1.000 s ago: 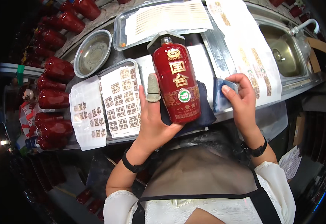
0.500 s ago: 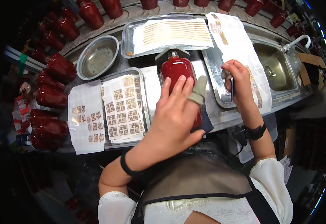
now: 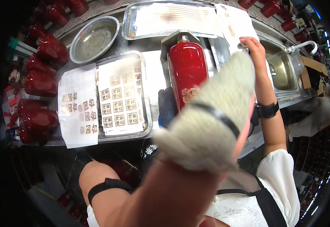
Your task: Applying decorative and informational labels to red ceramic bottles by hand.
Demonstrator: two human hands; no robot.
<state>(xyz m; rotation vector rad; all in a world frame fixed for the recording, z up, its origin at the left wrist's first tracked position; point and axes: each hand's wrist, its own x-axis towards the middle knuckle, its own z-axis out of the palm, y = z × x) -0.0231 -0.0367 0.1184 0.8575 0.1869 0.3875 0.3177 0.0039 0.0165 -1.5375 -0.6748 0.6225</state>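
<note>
My left hand [image 3: 180, 187] is raised close to the camera and blurred. A pale grey-green cloth finger cover [image 3: 214, 117], held by a black band, is on one finger; the other fingers are mostly hidden. Beyond it a glossy red bottle [image 3: 187, 62] lies with its neck away from me in a grey holder [image 3: 164, 49]. A gold decal [image 3: 190, 94] shows on the bottle's near part. At the right, my right hand [image 3: 256, 53] is closed with bent fingers round a small grey thing I cannot make out. A dark blue cloth [image 3: 167, 104] lies left of the bottle.
Sheets of gold-brown decals [image 3: 121, 98] lie on a metal tray [image 3: 147, 113] at left. Behind are a metal bowl [image 3: 74, 53] and another tray [image 3: 129, 22] with a striped sheet. Red bottles [image 3: 40, 81] line the left. A sink [image 3: 285, 72] stands at right.
My left hand has left the bottle and come up close to the camera. The gold decal on the bottle now shows. The view has shifted, and my right hand stays at the right.
</note>
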